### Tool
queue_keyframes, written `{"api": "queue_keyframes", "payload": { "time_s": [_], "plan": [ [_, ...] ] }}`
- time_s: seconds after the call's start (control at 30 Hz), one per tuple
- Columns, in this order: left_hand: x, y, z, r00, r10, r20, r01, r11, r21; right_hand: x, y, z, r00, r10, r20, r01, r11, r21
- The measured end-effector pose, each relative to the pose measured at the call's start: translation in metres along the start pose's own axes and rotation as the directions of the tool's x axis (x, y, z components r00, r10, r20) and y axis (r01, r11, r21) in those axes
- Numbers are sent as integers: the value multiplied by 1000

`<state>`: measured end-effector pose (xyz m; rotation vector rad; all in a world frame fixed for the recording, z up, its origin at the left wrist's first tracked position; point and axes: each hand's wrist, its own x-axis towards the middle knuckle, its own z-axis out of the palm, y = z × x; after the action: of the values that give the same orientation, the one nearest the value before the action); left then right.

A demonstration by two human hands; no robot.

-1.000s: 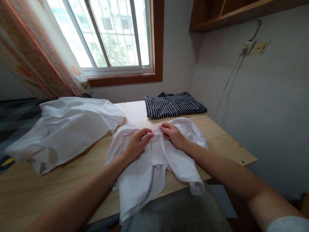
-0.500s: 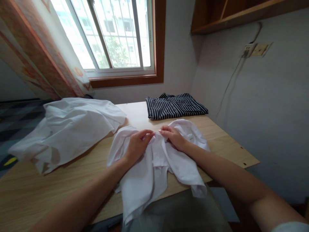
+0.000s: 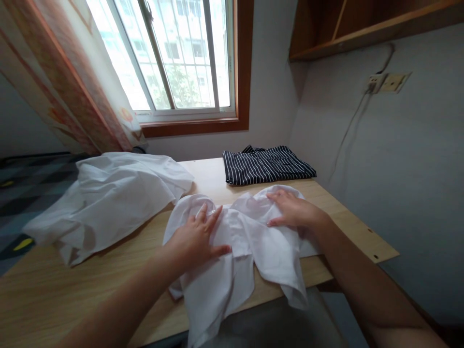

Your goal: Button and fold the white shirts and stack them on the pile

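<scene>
White garment (image 3: 250, 241) lies crumpled at near edge of wooden table (image 3: 108, 270), lower part hanging over the edge. Left hand (image 3: 197, 237) flat on its left half, fingers spread, gripping nothing. Right hand (image 3: 292, 210) flat on its right half, palm down, likewise not gripping. 2 other items on table: striped folded cloth (image 3: 266, 164) just behind, large white cloth (image 3: 112, 198) to the left.
</scene>
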<state>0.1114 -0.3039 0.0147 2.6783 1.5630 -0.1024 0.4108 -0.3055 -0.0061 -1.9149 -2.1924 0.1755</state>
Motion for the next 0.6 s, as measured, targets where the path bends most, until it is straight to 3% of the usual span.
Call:
{"api": "queue_keyframes", "payload": {
  "time_s": [0.07,0.17,0.23,0.3,0.43,0.5,0.6],
  "plan": [
    [-4,7,4,999,23,26,-24,1000,12,2,-1,5,999,-23,27,23,999,35],
    [0,12,11,999,16,-52,-16,1000,-2,8,-13,11,988,-155,24,145,962,232],
    [7,9,13,994,44,-100,-53,995,-90,12,-25,17,979,-201,-27,194,888,416],
    [14,5,15,975,115,-189,-162,952,-260,16,-39,24,979,-159,-126,203,770,604],
    [23,6,15,888,131,-441,-408,667,-623,18,-64,38,961,-9,-278,253,439,862],
    [24,9,10,863,84,-498,-463,526,-714,15,-73,39,952,-33,-305,300,302,905],
    [23,1,-13,803,-54,-593,-511,450,-732,10,-76,33,939,-168,-301,328,162,931]
  ]
}}
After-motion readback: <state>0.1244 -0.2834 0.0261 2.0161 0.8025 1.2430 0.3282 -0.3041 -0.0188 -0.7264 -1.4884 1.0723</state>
